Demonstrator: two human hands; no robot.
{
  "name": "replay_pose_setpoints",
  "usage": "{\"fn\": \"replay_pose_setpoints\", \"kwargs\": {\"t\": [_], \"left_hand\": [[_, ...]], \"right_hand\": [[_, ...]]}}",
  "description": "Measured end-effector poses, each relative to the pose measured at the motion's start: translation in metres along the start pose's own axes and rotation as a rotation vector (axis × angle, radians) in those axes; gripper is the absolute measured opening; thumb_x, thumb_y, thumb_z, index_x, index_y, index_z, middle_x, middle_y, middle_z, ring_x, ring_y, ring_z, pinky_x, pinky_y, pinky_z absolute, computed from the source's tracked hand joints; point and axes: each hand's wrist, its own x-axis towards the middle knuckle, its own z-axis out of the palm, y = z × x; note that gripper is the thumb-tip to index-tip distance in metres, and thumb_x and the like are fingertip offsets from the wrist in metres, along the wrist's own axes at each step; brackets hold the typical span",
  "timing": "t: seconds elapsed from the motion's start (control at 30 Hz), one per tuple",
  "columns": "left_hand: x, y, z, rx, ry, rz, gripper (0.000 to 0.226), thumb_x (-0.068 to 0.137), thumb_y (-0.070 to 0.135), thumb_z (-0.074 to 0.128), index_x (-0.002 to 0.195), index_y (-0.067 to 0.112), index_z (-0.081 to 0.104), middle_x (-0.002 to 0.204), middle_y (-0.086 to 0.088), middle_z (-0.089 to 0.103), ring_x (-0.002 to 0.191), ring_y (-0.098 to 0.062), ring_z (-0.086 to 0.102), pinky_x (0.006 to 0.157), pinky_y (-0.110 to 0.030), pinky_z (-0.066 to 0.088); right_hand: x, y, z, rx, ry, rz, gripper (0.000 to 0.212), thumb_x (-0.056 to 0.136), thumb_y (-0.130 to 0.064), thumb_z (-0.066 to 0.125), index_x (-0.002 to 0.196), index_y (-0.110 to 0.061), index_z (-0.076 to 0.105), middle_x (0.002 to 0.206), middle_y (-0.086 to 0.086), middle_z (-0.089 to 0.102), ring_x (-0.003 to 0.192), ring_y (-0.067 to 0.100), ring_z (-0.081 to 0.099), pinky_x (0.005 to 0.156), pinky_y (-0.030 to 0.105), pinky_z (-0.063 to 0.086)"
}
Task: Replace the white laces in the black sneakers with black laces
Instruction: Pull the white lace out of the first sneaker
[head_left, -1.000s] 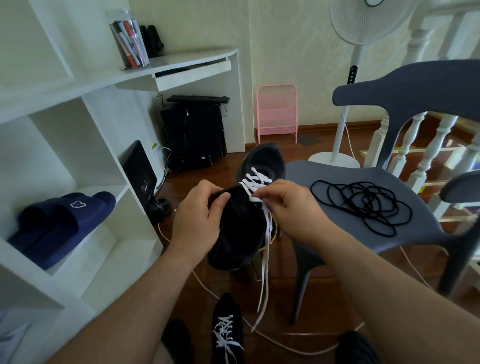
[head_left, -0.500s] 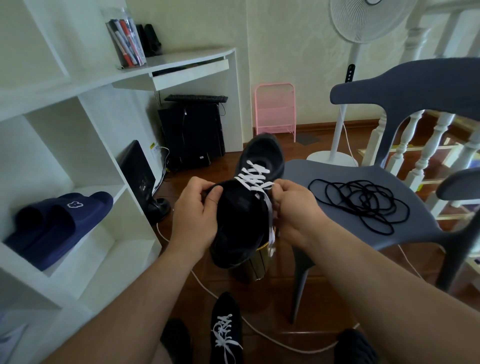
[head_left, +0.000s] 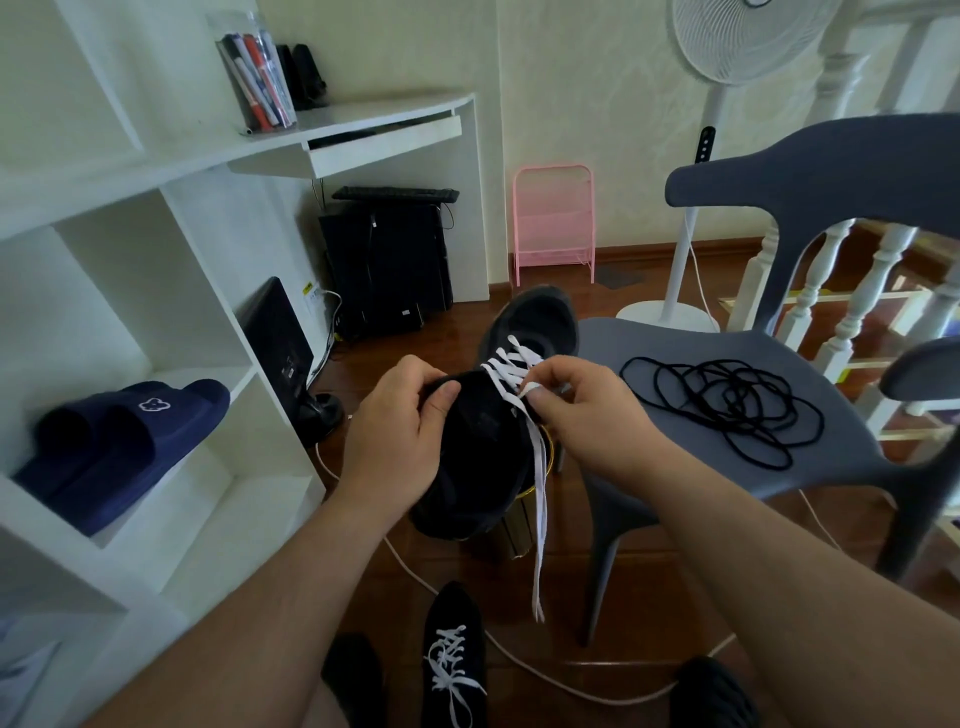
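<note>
A black sneaker (head_left: 488, 441) is held up in mid-air, toe pointing away. My left hand (head_left: 400, 431) grips its collar on the left side. My right hand (head_left: 576, 410) pinches a loop of the white lace (head_left: 511, 366) at the upper eyelets; the lace's loose ends (head_left: 540, 519) hang down below the shoe. The second black sneaker (head_left: 454, 660), still with white laces, stands on the floor at the bottom. A tangled pile of black laces (head_left: 727, 405) lies on the grey chair seat (head_left: 649, 343) to the right.
White shelving (head_left: 171, 291) stands at the left with navy slippers (head_left: 119, 447) in a cubby. A white cable (head_left: 519, 670) runs across the wooden floor. Behind are a pink rack (head_left: 553, 223), a standing fan (head_left: 691, 249) and a white banister (head_left: 852, 306).
The sneaker has been raised and tipped slightly. My right hand shifted from the shoe's side up to the top eyelets and now pinches a lace loop; the loose ends hang lower.
</note>
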Motion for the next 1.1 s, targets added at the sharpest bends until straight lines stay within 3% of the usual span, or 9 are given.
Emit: {"fn": "replay_pose_setpoints", "kwargs": {"t": [0.13, 0.27, 0.37, 0.53, 0.63, 0.73, 0.83, 0.93, 1.1], "left_hand": [[0.003, -0.006, -0.001, -0.063, 0.028, -0.072, 0.007, 0.107, 0.036, 0.059, 0.100, 0.039, 0.057, 0.092, 0.020, 0.062, 0.092, 0.004, 0.060, 0.069, -0.011, 0.040], [0.008, -0.007, -0.002, -0.166, 0.089, -0.160, 0.020, 0.106, 0.032, 0.062, 0.092, 0.045, 0.055, 0.089, 0.016, 0.062, 0.087, 0.006, 0.060, 0.070, -0.003, 0.040], [0.006, -0.005, -0.002, -0.100, 0.055, -0.108, 0.007, 0.105, 0.039, 0.058, 0.098, 0.039, 0.057, 0.090, 0.017, 0.061, 0.090, 0.005, 0.059, 0.071, -0.005, 0.041], [0.002, -0.003, -0.003, 0.005, -0.019, -0.041, 0.014, 0.105, 0.043, 0.055, 0.104, 0.031, 0.060, 0.092, 0.018, 0.062, 0.093, 0.004, 0.059, 0.069, -0.013, 0.039], [0.002, -0.001, -0.004, 0.001, -0.006, -0.025, 0.012, 0.106, 0.041, 0.056, 0.105, 0.029, 0.061, 0.092, 0.019, 0.061, 0.092, 0.003, 0.059, 0.070, -0.012, 0.039], [0.002, -0.001, -0.004, 0.014, -0.012, -0.003, 0.016, 0.106, 0.041, 0.055, 0.104, 0.027, 0.062, 0.091, 0.018, 0.060, 0.090, 0.001, 0.059, 0.069, -0.019, 0.043], [0.002, -0.001, -0.003, 0.017, -0.017, -0.026, 0.014, 0.105, 0.041, 0.055, 0.102, 0.028, 0.061, 0.090, 0.018, 0.061, 0.090, 0.003, 0.059, 0.069, -0.017, 0.042], [0.005, -0.002, -0.007, -0.021, 0.047, -0.081, 0.006, 0.106, 0.034, 0.060, 0.101, 0.031, 0.059, 0.091, 0.018, 0.061, 0.092, 0.007, 0.058, 0.069, -0.007, 0.040], [0.004, -0.006, -0.009, -0.010, 0.065, -0.107, 0.006, 0.106, 0.033, 0.060, 0.101, 0.031, 0.058, 0.091, 0.020, 0.060, 0.092, 0.008, 0.057, 0.068, -0.008, 0.038]], "right_hand": [[-0.001, -0.009, -0.007, 0.659, -0.187, 0.296, 0.020, 0.101, -0.010, 0.055, 0.085, -0.013, 0.066, 0.081, 0.002, 0.065, 0.080, 0.019, 0.062, 0.077, 0.034, 0.057], [-0.002, -0.016, -0.023, 1.324, -0.199, 0.421, 0.013, 0.073, -0.025, 0.049, 0.064, -0.015, 0.051, 0.082, 0.007, 0.055, 0.088, 0.025, 0.054, 0.084, 0.038, 0.047], [-0.001, -0.018, -0.024, 1.245, -0.153, 0.355, 0.012, 0.068, -0.025, 0.060, 0.065, -0.013, 0.056, 0.081, 0.004, 0.058, 0.075, 0.018, 0.052, 0.071, 0.031, 0.044], [0.006, -0.010, -0.022, 0.676, -0.214, 0.349, 0.027, 0.096, -0.032, 0.061, 0.075, -0.015, 0.059, 0.068, 0.002, 0.056, 0.059, 0.013, 0.043, 0.059, 0.029, 0.029], [0.002, -0.001, -0.020, 0.088, -0.235, 0.213, 0.048, 0.095, -0.055, 0.067, 0.078, -0.009, 0.063, 0.061, -0.002, 0.057, 0.056, 0.011, 0.053, 0.059, 0.031, 0.044], [0.001, 0.003, -0.016, -0.112, -0.210, 0.087, 0.039, 0.098, -0.058, 0.062, 0.083, -0.023, 0.068, 0.065, -0.009, 0.065, 0.059, 0.004, 0.060, 0.065, 0.034, 0.054], [0.005, 0.004, -0.011, -0.092, -0.112, 0.021, 0.028, 0.103, -0.039, 0.060, 0.084, -0.021, 0.066, 0.065, -0.007, 0.063, 0.060, 0.005, 0.059, 0.064, 0.037, 0.052], [0.014, 0.013, -0.020, 0.329, 0.185, 0.333, 0.024, 0.105, -0.025, 0.056, 0.084, -0.013, 0.062, 0.066, 0.001, 0.063, 0.068, 0.022, 0.060, 0.065, 0.038, 0.053], [0.015, 0.020, -0.037, 0.614, 0.091, 0.606, 0.022, 0.101, -0.018, 0.055, 0.101, -0.024, 0.077, 0.097, 0.006, 0.078, 0.087, 0.026, 0.069, 0.077, 0.042, 0.058]]}}
